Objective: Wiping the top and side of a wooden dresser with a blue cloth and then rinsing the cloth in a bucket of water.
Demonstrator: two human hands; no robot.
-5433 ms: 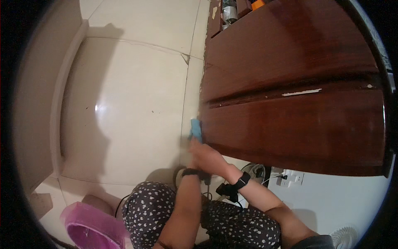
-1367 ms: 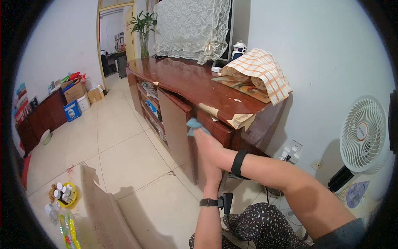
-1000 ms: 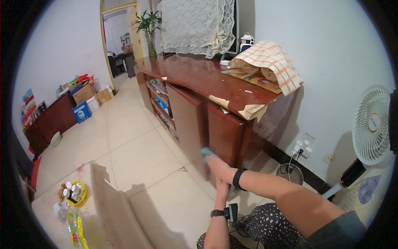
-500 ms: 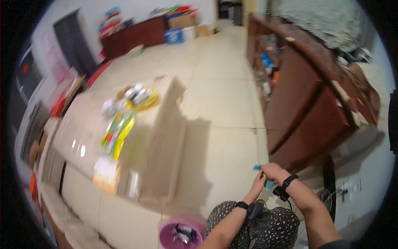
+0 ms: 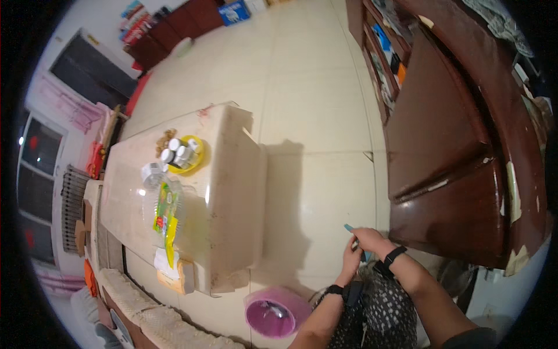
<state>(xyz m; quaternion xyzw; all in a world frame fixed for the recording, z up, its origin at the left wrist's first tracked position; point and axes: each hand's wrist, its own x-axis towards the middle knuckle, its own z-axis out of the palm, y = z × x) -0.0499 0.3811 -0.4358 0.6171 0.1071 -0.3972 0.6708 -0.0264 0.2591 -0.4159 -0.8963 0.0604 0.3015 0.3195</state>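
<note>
- Okay, so gripping a blue cloth (image 5: 365,256) with the right hand (image 5: 373,240), one corner poking out past the fingertips.
- Keeping the left hand (image 5: 349,260) tucked right up beside it with bent fingers. Can't tell whether clenched on the cloth as well, too bunched up in there.
- Holding all of that just left of the brown cabinet (image 5: 453,218), by its near end, with no visible contact.
- Biggest worry: the chipped veneer (image 5: 514,189) along the cabinet's top edge. Could easily snag the cloth or flake off more if caught by a loose corner.
- Not loving the cabinet door (image 5: 430,134) either. Looks slightly ajar, hard to be sure. Could nip fingertips or swing into a wrist band (image 5: 394,253) if bumped.
- Might drop the cloth too, given such a bunched-up hold, and then pick up grit from the tile floor (image 5: 331,116) left of the cabinet.
- Careful around the pink bin (image 5: 299,299), further left of the cabinet and close to the left forearm (image 5: 322,314). Could tip and spill the scraps (image 5: 278,310) inside, thanks to one careless elbow or knee.
- Less worried about the yellow bowl (image 5: 201,152), white bottles (image 5: 181,155) and green-and-yellow packet (image 5: 167,203) on the pale table (image 5: 232,232), well left of the cabinet. Probably only at risk from a big turn or a hard bump.
</note>
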